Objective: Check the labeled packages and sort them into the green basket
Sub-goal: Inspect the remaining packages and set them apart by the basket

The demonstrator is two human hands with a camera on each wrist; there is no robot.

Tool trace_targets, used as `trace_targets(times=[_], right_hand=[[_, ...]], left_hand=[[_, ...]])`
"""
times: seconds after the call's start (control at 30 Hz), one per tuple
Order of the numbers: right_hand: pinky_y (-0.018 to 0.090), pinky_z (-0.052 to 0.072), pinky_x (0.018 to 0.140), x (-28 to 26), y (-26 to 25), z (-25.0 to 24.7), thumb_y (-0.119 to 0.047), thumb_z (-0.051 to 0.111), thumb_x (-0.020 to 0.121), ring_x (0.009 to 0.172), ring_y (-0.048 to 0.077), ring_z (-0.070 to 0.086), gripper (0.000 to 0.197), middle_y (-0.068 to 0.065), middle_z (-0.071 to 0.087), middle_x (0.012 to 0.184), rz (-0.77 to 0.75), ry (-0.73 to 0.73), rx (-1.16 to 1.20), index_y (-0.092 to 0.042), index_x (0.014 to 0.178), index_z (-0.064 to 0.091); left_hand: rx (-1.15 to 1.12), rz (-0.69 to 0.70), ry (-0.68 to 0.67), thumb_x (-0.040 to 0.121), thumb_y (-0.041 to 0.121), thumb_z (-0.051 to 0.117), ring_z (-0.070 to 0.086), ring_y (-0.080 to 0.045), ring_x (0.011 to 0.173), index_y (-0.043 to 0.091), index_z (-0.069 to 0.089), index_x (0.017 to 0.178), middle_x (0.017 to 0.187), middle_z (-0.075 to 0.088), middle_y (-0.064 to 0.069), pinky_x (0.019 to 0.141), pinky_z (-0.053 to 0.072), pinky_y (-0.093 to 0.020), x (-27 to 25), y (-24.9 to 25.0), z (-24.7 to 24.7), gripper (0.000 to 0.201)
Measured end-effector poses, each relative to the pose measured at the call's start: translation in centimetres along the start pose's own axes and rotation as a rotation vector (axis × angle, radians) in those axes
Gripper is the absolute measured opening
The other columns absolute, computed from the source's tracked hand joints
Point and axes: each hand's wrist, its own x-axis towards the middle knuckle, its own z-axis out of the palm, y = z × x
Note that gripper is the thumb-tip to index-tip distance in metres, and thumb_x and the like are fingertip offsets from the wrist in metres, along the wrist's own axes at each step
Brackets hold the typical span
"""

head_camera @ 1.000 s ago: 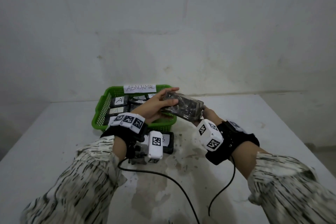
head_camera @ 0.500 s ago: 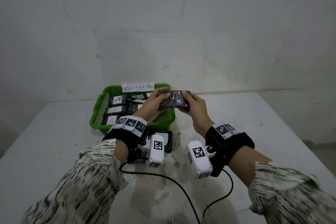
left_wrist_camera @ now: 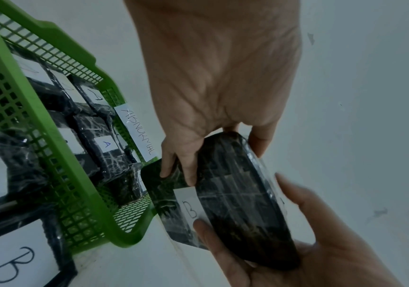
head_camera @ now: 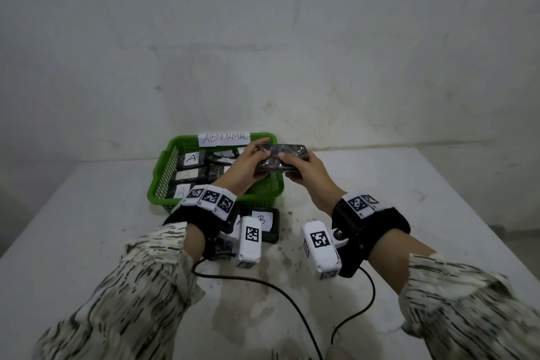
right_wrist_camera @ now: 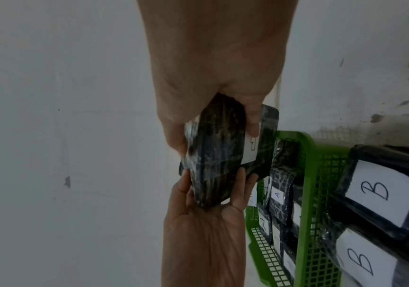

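Note:
Both hands hold one black, film-wrapped package (head_camera: pixel 281 157) in the air above the right end of the green basket (head_camera: pixel 163 181). Its white label reads B (left_wrist_camera: pixel 188 205). My left hand (head_camera: pixel 249 164) grips its left end, fingers curled over the top edge. My right hand (head_camera: pixel 304 168) grips the right end, thumb on top. The basket carries an "ABNORMAL" tag (head_camera: pixel 224 139) and holds several black packages labeled A (head_camera: pixel 191 158). In the right wrist view the held package (right_wrist_camera: pixel 225 155) shows its B label facing the basket (right_wrist_camera: pixel 321 213).
Another black package labeled B (head_camera: pixel 264 221) lies on the white table (head_camera: pixel 409 184) just in front of the basket, half hidden by my left wrist camera. Two B packages (right_wrist_camera: pixel 380 194) show in the right wrist view. Black cables (head_camera: pixel 263 283) trail toward me. A grey wall stands behind.
My right hand turned from under the package to gripping its right end with the thumb on top. The package rotated level and shifted slightly left toward the basket.

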Motion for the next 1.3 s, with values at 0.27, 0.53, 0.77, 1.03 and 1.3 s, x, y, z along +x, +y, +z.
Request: trace_targets(times=[0.27,0.53,0.77,1.03,1.3], right_hand=[[0.038,0.061,0.072,-0.2,-0.9,-0.7,-0.039,0.081,0.07,0.093,0.02,0.069,0.064,0.009,0.065,0.113,0.06,0.128,-0.074,-0.01,0.12,0.053],[0.034,0.047,0.076,-2.4,-4.1,-1.6,-0.074,0.032,0.085,0.083,0.019,0.067,0.06,-0.002,0.068,0.099,0.21,-0.248,-0.688,-0.029,0.121,0.049],[0.027,0.049,0.069,-2.2,-1.0,-1.7,-0.043,0.06,0.089,0.088,0.018,0.06,0.045,0.006,0.064,0.11,0.138,-0.094,-0.545,-0.014,0.123,0.054],[0.038,0.054,0.081,-3.7,0.9,-3.2,-0.024,0.065,0.088,0.083,0.022,0.062,0.024,0.009,0.064,0.092,0.351,-0.081,-0.183,-0.009,0.106,0.059],[0.036,0.054,0.066,-4.6,2.6,-5.5,-0.021,0.061,0.091,0.086,0.022,0.064,0.03,0.009,0.067,0.112,0.334,0.081,-0.095,-0.025,0.12,0.055]], left_hand=[[0.305,-0.013,-0.1,0.098,0.045,0.035,0.048,-0.031,0.124,0.036,0.029,0.145,0.145,0.039,-0.006,0.088,0.052,-0.038,-1.4,0.7,-0.8,0.049],[0.561,0.031,0.133,0.096,0.052,0.032,0.064,-0.017,0.073,0.024,0.048,0.131,0.11,0.062,-0.001,0.051,0.042,-0.021,-1.5,0.6,-2.2,0.047],[0.511,-0.004,0.116,0.095,0.041,0.046,0.061,-0.021,0.105,0.016,0.049,0.133,0.121,0.06,-0.004,0.077,0.048,-0.026,-1.5,-1.0,-2.6,0.046],[0.406,-0.129,0.032,0.085,0.014,0.066,0.056,-0.032,0.115,0.015,0.045,0.134,0.128,0.057,-0.013,0.099,0.045,-0.052,-2.1,-4.3,-4.3,0.053],[0.599,-0.128,-0.032,0.091,0.016,0.059,0.052,-0.023,0.117,0.013,0.042,0.137,0.128,0.054,-0.011,0.098,0.044,-0.033,-2.1,-6.6,-3.4,0.049]])
